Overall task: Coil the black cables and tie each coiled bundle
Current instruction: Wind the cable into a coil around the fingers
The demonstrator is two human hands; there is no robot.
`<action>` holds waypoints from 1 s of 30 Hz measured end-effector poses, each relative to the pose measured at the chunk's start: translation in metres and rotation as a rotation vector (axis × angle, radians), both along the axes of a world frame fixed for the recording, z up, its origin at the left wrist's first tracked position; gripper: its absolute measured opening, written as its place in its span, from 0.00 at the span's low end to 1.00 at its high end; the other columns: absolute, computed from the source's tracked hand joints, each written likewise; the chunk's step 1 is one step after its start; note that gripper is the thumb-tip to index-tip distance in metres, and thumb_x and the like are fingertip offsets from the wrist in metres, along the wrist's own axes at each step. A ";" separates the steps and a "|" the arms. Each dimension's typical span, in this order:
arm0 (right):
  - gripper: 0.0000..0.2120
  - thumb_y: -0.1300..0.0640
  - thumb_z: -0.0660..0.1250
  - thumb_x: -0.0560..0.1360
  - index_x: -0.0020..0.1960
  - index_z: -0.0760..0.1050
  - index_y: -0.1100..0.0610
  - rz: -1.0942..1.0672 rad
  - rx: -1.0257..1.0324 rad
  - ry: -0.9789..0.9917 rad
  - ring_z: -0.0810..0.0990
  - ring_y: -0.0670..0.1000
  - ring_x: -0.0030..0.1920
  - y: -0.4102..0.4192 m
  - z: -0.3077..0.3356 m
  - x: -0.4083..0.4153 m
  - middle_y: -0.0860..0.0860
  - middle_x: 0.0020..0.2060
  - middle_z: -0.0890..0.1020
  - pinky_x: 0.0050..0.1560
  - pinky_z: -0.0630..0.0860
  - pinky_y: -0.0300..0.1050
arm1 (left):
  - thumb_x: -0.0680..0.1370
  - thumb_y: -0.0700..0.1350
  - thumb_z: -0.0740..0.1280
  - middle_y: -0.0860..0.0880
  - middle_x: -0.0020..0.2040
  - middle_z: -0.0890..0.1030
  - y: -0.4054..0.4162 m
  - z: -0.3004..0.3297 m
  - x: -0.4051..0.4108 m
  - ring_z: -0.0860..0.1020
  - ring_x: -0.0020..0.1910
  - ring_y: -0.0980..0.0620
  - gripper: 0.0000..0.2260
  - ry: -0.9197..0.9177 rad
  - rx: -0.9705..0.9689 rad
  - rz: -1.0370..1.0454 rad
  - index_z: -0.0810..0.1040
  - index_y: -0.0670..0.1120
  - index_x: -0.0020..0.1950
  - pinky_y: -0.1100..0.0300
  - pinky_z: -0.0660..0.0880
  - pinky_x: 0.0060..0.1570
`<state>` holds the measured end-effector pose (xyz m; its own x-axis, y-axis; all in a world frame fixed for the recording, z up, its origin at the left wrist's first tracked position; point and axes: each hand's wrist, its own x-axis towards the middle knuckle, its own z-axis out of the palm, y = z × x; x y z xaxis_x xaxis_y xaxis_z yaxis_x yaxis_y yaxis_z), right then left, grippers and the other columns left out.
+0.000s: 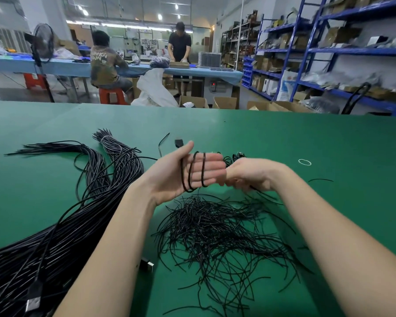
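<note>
A: What is the left hand point(188, 172) doing?

B: It is held flat, palm up, fingers straight and together, with a black cable point(196, 171) looped around them in about three turns. The thumb points up, away from the loops.

A: And the right hand point(249, 175)?

B: It sits just beside the left fingertips, curled into a loose fist. A strand of the same cable seems to run into it, but it is blurred, so I cannot tell how firmly it grips.

A: What lies under the hands?

B: A tangled heap of thin black ties point(222, 232) on the green table point(284, 138). Left of it, a thick bundle of long black cables point(62, 229) runs from the near left corner up toward the middle, with a second bunch bound by a white band point(104, 138) at its far end.

A: Anything else?

B: A plug point(33, 302) at the near left, another plug end point(149, 266) by the left forearm, a black plug point(180, 143) beyond the thumb, and a white rubber band point(304, 162) well apart on the right.
</note>
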<state>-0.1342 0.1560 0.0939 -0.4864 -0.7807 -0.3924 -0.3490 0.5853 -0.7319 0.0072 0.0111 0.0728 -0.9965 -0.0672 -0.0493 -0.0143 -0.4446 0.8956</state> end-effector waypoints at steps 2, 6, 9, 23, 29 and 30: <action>0.13 0.57 0.71 0.78 0.37 0.72 0.54 -0.037 0.010 0.045 0.63 0.45 0.26 -0.007 0.018 -0.005 0.47 0.26 0.71 0.28 0.59 0.39 | 0.86 0.56 0.48 0.38 0.58 0.83 0.003 -0.002 -0.002 0.83 0.58 0.44 0.30 -0.077 -0.131 -0.034 0.85 0.39 0.58 0.55 0.81 0.52; 0.05 0.62 0.71 0.78 0.49 0.81 0.66 -0.112 -0.094 0.086 0.74 0.48 0.28 -0.023 0.042 0.005 0.55 0.31 0.82 0.32 0.77 0.39 | 0.86 0.57 0.48 0.40 0.57 0.84 0.010 -0.004 -0.009 0.83 0.57 0.45 0.28 -0.171 -0.253 0.032 0.80 0.39 0.61 0.54 0.81 0.56; 0.09 0.67 0.64 0.78 0.54 0.83 0.62 -0.205 -0.212 0.255 0.85 0.50 0.34 -0.028 0.038 0.016 0.57 0.40 0.87 0.47 0.85 0.43 | 0.86 0.57 0.47 0.41 0.57 0.85 0.008 -0.004 -0.011 0.84 0.55 0.46 0.28 -0.174 -0.283 0.179 0.79 0.40 0.61 0.53 0.80 0.58; 0.06 0.63 0.72 0.78 0.46 0.83 0.53 -0.452 -0.744 -0.152 0.87 0.46 0.41 -0.013 -0.028 0.053 0.49 0.39 0.88 0.41 0.85 0.44 | 0.86 0.56 0.47 0.41 0.53 0.85 0.002 -0.001 -0.011 0.86 0.45 0.49 0.27 -0.055 -0.014 0.331 0.78 0.37 0.63 0.57 0.82 0.42; 0.05 0.58 0.81 0.69 0.39 0.86 0.50 -0.553 -0.771 0.030 0.86 0.52 0.38 -0.011 -0.035 0.051 0.49 0.36 0.88 0.51 0.85 0.58 | 0.86 0.55 0.53 0.45 0.54 0.85 0.003 0.000 -0.013 0.85 0.48 0.51 0.22 -0.066 -0.073 0.292 0.80 0.41 0.59 0.58 0.82 0.49; 0.05 0.57 0.81 0.68 0.38 0.86 0.50 -0.568 -0.771 0.083 0.87 0.52 0.39 -0.012 -0.038 0.051 0.48 0.35 0.87 0.51 0.85 0.57 | 0.84 0.53 0.58 0.45 0.54 0.86 0.004 -0.001 -0.014 0.84 0.49 0.51 0.18 -0.070 -0.103 0.308 0.80 0.41 0.58 0.57 0.82 0.52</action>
<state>-0.0834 0.1440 0.0562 -0.8746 -0.4489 0.1830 -0.2293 0.0506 -0.9720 -0.0073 0.0155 0.0717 -0.9230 -0.3730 -0.0945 0.0434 -0.3450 0.9376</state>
